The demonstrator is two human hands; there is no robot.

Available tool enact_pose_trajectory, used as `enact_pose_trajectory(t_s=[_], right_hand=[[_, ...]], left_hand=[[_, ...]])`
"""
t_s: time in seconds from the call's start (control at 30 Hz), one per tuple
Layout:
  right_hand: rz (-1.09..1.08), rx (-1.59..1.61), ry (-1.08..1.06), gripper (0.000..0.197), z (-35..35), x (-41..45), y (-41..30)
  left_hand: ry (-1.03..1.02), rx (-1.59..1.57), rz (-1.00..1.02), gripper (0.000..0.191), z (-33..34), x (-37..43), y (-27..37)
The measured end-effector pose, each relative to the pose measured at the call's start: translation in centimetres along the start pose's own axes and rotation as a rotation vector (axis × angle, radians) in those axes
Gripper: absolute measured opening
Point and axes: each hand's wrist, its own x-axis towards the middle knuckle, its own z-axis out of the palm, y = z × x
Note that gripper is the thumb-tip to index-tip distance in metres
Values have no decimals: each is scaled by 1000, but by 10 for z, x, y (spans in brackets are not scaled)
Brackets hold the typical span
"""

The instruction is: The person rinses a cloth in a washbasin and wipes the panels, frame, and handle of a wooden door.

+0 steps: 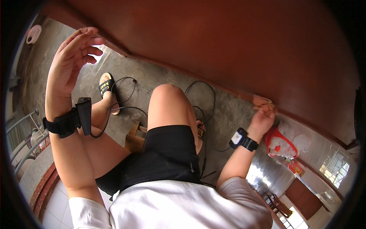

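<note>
A large reddish-brown glossy panel point(217, 48) fills the top of the view. Beside its lower left edge, my left hand point(75, 51) is raised with fingers apart and slightly curled, holding nothing; whether its fingertips touch the panel is unclear. My right hand point(264, 116) is at the panel's lower edge on the right, with its fingers drawn together and blurred. A small yellowish thing shows by the fingertips, but whether it is held cannot be told. Each forearm wears a black strapped device, the left point(70, 118) and the right point(243, 139).
Black cable point(214, 98) loops over the concrete floor point(160, 74) around my legs. A small wooden stool point(134, 138) is beneath me. A plastic bag with a red rim point(281, 143) lies beside my right hand. Metal railings point(28, 146) stand at left; a white-and-pink container point(33, 34) is at upper left.
</note>
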Motion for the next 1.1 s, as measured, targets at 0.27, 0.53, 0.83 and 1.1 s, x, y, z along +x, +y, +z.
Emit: enact_pose_trajectory(t_s=[0.27, 0.53, 0.83, 1.1], right_hand=[[-377, -439, 302, 21, 54, 0, 65], [658, -236, 286, 21, -35, 17, 238], [963, -164, 60, 32, 55, -27, 254], [797, -352, -410, 45, 145, -87, 129]], left_hand=[[-14, 11, -11, 27, 12, 6, -4], [-37, 69, 31, 30, -3, 3, -4], [-33, 91, 89, 31, -8, -5, 1], [-33, -24, 120, 22, 8, -4, 9]])
